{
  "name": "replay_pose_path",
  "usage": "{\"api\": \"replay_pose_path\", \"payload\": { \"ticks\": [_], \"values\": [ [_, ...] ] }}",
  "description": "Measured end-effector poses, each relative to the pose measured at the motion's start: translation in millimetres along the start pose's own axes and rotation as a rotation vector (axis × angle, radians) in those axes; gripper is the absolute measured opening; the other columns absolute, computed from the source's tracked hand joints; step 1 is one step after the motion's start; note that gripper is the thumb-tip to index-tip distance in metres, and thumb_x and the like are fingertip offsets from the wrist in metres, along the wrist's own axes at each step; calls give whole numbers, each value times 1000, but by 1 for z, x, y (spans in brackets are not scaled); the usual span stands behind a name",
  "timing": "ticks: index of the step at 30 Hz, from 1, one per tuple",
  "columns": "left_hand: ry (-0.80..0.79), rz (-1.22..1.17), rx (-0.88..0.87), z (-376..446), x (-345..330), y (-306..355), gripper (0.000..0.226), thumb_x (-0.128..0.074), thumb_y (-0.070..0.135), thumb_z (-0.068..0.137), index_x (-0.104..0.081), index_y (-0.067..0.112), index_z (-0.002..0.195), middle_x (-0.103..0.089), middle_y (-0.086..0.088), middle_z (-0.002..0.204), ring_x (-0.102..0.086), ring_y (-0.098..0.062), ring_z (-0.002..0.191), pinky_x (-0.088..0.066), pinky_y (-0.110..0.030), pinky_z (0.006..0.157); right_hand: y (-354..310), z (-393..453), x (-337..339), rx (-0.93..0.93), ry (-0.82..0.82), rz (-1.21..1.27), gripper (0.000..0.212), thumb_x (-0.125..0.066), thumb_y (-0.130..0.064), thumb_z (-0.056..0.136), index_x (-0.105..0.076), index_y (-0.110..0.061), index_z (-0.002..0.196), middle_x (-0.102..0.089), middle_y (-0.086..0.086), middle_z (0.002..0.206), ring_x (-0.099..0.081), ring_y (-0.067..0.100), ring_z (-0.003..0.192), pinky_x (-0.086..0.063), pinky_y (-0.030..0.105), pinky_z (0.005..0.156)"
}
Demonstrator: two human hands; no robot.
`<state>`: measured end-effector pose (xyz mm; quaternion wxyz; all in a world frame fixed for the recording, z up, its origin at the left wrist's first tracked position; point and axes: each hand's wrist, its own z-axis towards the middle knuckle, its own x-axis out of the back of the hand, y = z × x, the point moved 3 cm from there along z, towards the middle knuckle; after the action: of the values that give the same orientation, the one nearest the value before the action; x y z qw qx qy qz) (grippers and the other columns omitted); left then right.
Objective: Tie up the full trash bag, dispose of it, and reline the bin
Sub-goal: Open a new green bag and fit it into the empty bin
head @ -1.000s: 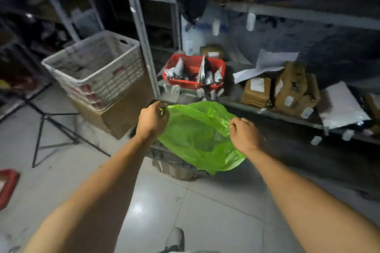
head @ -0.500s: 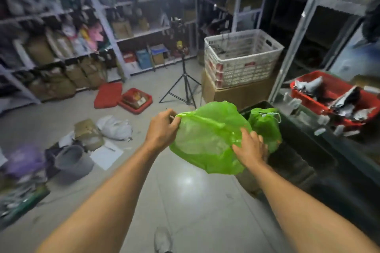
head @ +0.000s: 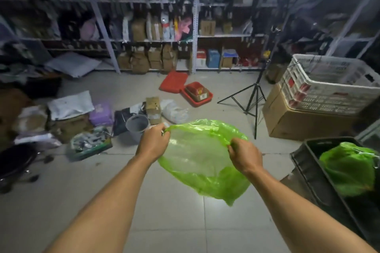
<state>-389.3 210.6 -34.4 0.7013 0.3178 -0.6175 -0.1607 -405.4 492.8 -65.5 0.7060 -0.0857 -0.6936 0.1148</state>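
Left hand (head: 153, 144) and right hand (head: 243, 157) each pinch the rim of the empty green liner (head: 203, 162), held open in mid-air above the floor, near the grey bin (head: 137, 125); film looks light, limp, slippery, best gripped at the hem.

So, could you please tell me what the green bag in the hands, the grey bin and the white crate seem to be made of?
The green bag looks like thin, glossy plastic film: the floor shows through it and it crinkles where the left hand and right hand pinch its rim. The grey bin seems smooth matte plastic, though metal is possible. The white crate appears rigid moulded plastic, given its lattice walls.
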Motion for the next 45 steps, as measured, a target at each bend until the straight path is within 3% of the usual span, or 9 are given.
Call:
{"api": "replay_pose_path", "payload": {
  "ticks": [4, 10, 23, 29, 36, 45],
  "values": [
    [37, 57, 110, 3, 58, -89, 14, -52, 21, 92, -59, 13, 82, -62, -15, 78, -57, -37, 81, -31, -34, 60, -93, 4, -27, 108, -14, -16, 21, -47, -33, 94, -56, -15, 89, -69, 11, 94, -63, 36, 87, -44, 35, 62],
    [68, 87, 220, 17, 109, -186, 20, -54, 19, 90, -52, 14, 71, -60, -16, 74, -58, -39, 77, -40, -38, 60, -188, 23, -57, 167, -62, -28, 16, -48, -27, 93, -60, -19, 98, -69, 14, 94, -63, 39, 85, -39, 34, 61],
    [42, 295, 241, 130, 170, -292, 20, -51, 26, 94, -61, 9, 90, -68, -21, 91, -62, -41, 90, -46, -39, 68, -339, 155, -151, 357, -177, -16, 19, -46, -30, 91, -60, -18, 96, -70, 15, 94, -64, 39, 85, -49, 37, 65],
    [49, 285, 347, 186, 205, -333, 20, -51, 22, 94, -49, 11, 77, -65, -25, 84, -59, -43, 83, -43, -40, 64, -407, 225, -188, 381, -275, -14, 24, -40, -30, 93, -61, -19, 98, -69, 15, 97, -63, 38, 88, -40, 34, 62],
    [49, 246, 387, 261, 216, -383, 20, -52, 22, 95, -56, 10, 80, -67, -23, 82, -60, -42, 81, -40, -39, 61, -465, 292, -221, 368, -329, -25, 25, -41, -33, 93, -61, -19, 97, -69, 13, 97, -63, 36, 87, -41, 33, 62],
    [-81, 176, 262, 400, 211, -463, 20, -55, 22, 91, -61, 6, 81, -66, -23, 77, -61, -42, 80, -41, -42, 62, -523, 371, -267, 101, -327, 24, 25, -44, -31, 92, -62, -14, 92, -70, 16, 96, -63, 38, 86, -47, 35, 65]
  ]
}}
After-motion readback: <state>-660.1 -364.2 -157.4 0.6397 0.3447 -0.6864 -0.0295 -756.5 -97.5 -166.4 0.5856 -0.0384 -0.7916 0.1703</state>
